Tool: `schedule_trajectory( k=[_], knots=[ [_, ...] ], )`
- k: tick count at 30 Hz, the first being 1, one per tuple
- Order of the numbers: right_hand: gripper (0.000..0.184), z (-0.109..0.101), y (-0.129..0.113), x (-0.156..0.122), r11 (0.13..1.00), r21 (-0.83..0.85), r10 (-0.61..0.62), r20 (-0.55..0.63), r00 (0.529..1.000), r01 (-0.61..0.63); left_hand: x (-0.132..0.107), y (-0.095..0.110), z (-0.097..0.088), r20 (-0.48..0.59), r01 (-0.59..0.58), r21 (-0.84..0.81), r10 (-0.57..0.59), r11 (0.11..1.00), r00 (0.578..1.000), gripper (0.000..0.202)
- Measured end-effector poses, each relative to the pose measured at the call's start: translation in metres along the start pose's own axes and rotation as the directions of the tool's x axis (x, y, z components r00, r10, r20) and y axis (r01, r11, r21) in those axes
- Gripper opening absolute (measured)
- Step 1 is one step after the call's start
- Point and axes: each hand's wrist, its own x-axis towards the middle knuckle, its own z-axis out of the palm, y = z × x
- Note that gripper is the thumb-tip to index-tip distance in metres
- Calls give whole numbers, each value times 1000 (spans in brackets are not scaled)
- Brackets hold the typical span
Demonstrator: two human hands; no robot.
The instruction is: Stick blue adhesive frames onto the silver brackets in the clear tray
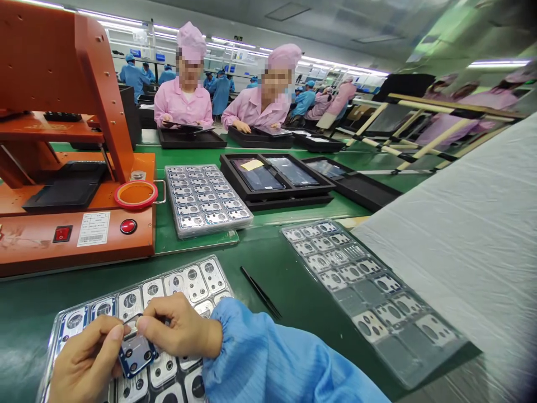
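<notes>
Nothing can be read clearly here. The white barcode label (93, 229) on the orange machine's front panel (42, 246), around nine o'clock, is showing printed lines and bars too small to make out. The pale yellow note (251, 164) on a black tray, near twelve o'clock, is showing no legible writing, and the blue wall signs (160, 56), around eleven o'clock, are blurring beyond reading — no brand or number is appearing.

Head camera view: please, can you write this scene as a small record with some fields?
left hand: holds the blue plate with round holes
right hand: holds the same plate
under hands: clear tray of metal plates
beside hands: black tweezers; second tray
further away: orange bench machine
</notes>
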Motion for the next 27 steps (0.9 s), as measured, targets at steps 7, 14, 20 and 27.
schedule_trajectory(
  k=[7, 14, 20, 27],
  knots=[
    [27, -3, -4, 1, 999, 42, -17, 45, 999, 15, 1, 9, 1, 40, -9, -1, 9, 1000, 999, 32],
    [33, -1, 0, 3, 990, 102, 95, 43, 995, -99, 2, 11, 4, 86, 45, -50, -41, 998, 995, 33],
    [41, -3, -5, 6, 984, 125, 123, 53, 991, -129, 13, 18, 0, 148, 94, -56, -85, 994, 985, 31],
    [42, -2, 0, 10, 982, 132, 125, 73, 989, -134, 20, 15, -3, 239, 87, -96, -62, 992, 969, 35]
  ],
)
